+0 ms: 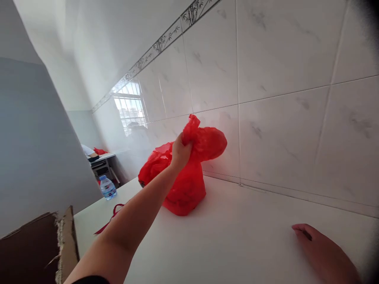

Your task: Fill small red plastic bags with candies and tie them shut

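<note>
My left hand [181,152] is closed around the gathered neck of a red plastic bag [188,189]. The bag is thin and bulky and stands on the white tabletop [237,232] beside the tiled wall. A puffed-out red part [211,142] bulges to the right of the grip, and more crumpled red plastic spreads to the left behind my forearm. What the bag contains cannot be made out. My right hand [324,248] is at the lower right over the tabletop, apart from the bag. Its fingers are curled towards the thumb, with nothing visible in them.
A clear water bottle [107,188] with a blue cap stands at the table's far left edge. Nearby lies a red strap [114,217], partly behind my forearm. A torn cardboard box [63,244] is at the lower left. Farther back, part of a person [89,151] shows at another table.
</note>
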Tool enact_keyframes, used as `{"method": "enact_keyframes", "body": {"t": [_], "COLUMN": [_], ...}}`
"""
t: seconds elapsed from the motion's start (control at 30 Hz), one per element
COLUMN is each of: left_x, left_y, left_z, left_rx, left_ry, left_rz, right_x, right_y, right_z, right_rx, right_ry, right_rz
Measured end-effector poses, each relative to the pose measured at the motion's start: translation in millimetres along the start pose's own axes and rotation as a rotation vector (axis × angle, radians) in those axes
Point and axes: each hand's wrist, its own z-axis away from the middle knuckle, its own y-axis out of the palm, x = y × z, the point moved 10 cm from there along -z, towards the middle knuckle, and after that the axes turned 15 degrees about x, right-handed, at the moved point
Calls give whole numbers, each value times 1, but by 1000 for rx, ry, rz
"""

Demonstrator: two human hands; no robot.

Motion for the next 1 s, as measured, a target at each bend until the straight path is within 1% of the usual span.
{"method": "enact_keyframes", "body": {"t": [0.07, 0.1, 0.17, 0.2, 0.27, 0.33, 0.37, 0.4, 0.5, 0.53, 0.57, 0.6, 0.67, 0.73, 0.8, 0.87, 0.93, 1.0], "left_x": [-14, -18, -20, -18, -12, -11, -14, -19, -35, -36, -33, -25, -3, 19, 34, 42, 44, 45], "left_y": [50, 78, 133, 155, 191, 211, 216, 220, 224, 227, 231, 235, 241, 241, 234, 223, 212, 200], "left_z": [28, 45, 83, 102, 136, 163, 172, 179, 189, 188, 185, 181, 167, 150, 133, 122, 117, 120], "left_rx": [131, 219, 396, 466, 570, 624, 632, 633, 635, 657, 685, 716, 772, 785, 759, 715, 658, 605], "left_ry": [47, 70, 103, 103, 81, 74, 86, 107, 209, 222, 212, 182, 86, 6, -31, -44, -64, -112], "left_rz": [-28, -42, -72, -84, -116, -220, -269, -306, -310, -310, -316, -324, -330, -315, -292, -259, -215, -153], "right_x": [15, 19, 23, 24, 25, 33, 43, 57, 111, 123, 130, 130, 119, 99, 78, 60, 49, 43], "right_y": [-1, -2, -8, -10, -12, -11, -9, -7, 3, 10, 18, 24, 27, 17, 2, -11, -19, -24], "right_z": [12, 17, 25, 29, 37, 45, 51, 57, 82, 87, 89, 88, 85, 86, 89, 94, 100, 105], "right_rx": [48, 45, -7, -36, -86, -119, -137, -157, -221, -211, -184, -151, -105, -114, -128, -127, -123, -135], "right_ry": [1, -5, -27, -40, -55, -72, -112, -182, -479, -528, -535, -509, -410, -313, -223, -149, -95, -55], "right_rz": [17, 7, -35, -55, -71, -61, -56, -46, 22, 53, 79, 95, 91, 47, -19, -85, -136, -171]}}
